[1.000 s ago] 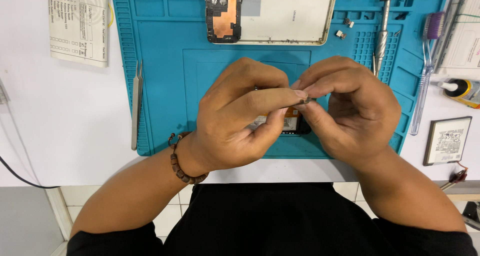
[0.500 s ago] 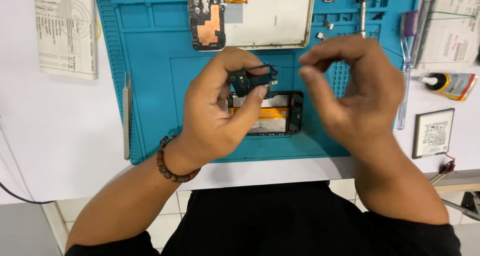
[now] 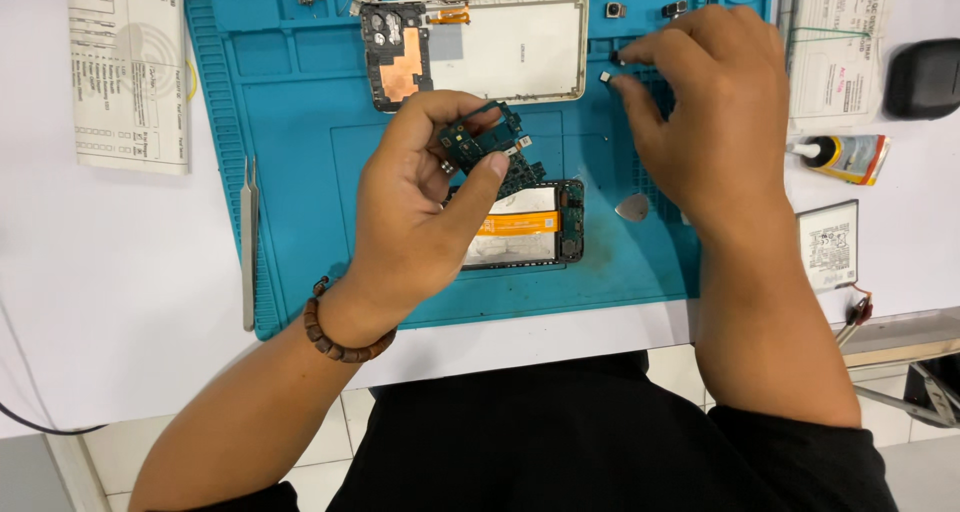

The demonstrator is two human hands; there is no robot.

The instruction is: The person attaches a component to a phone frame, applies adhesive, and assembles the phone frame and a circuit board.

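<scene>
My left hand (image 3: 420, 222), with a brown bead bracelet on its wrist, holds a small dark green circuit board (image 3: 490, 144) between thumb and fingers. Just under it, an opened black phone frame (image 3: 535, 234) with an orange flex cable lies on the blue work mat (image 3: 300, 172). My right hand (image 3: 710, 122) is stretched to the mat's upper right. Its thumb and forefinger tips are slightly apart beside a tiny white part (image 3: 605, 75) and a tiny black part (image 3: 617, 57). I see nothing gripped between them.
A pale phone housing (image 3: 510, 47) with a copper patch lies at the mat's top. Tweezers (image 3: 248, 242) rest on the left edge and a grey pick (image 3: 632, 208) near my right wrist. A glue tube (image 3: 845, 157), a battery (image 3: 828, 244) and papers (image 3: 125, 67) surround the mat.
My hands were pinched together over the phone frame. They parted: the left kept the circuit board and lifted it, while the right moved up and right to the small parts.
</scene>
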